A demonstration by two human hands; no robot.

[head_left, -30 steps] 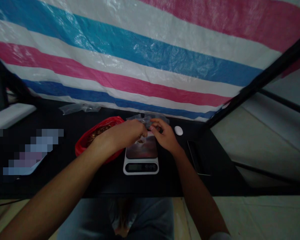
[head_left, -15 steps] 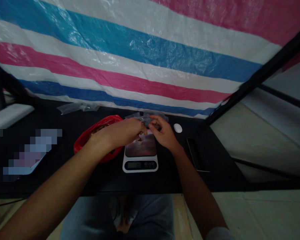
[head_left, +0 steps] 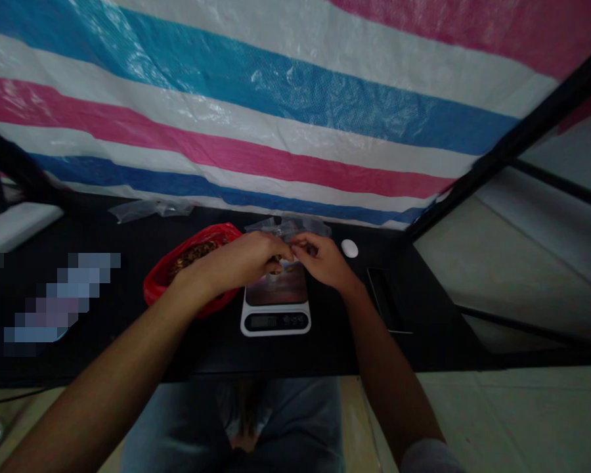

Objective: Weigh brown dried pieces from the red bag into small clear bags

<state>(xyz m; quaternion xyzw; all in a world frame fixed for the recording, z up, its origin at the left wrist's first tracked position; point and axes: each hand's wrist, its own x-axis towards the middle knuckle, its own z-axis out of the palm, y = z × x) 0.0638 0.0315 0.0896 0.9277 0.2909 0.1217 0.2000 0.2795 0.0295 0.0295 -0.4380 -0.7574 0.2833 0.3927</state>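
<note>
A white kitchen scale (head_left: 276, 320) with a shiny platform stands on the black table (head_left: 98, 341). Both hands meet just above its far edge. My left hand (head_left: 249, 259) is closed in a pinch over a small clear plastic bag (head_left: 284, 266) that rests on the platform. My right hand (head_left: 322, 261) pinches the same bag from the right side. Behind the hands lies a loose pile of clear plastic bags (head_left: 288, 227). A red plastic bag (head_left: 190, 269) filled with brown bits sits left of the scale, under my left wrist.
A small white oval object (head_left: 349, 248) lies right of the hands, and a dark flat phone (head_left: 387, 299) beside it. More clear plastic (head_left: 150, 208) lies at the back left. A white device (head_left: 14, 226) sits far left. A striped tarp (head_left: 295, 118) hangs behind the table.
Both hands have drawn closer together over the scale's far edge, fingers now pinched on the small bag. The view has shifted slightly.
</note>
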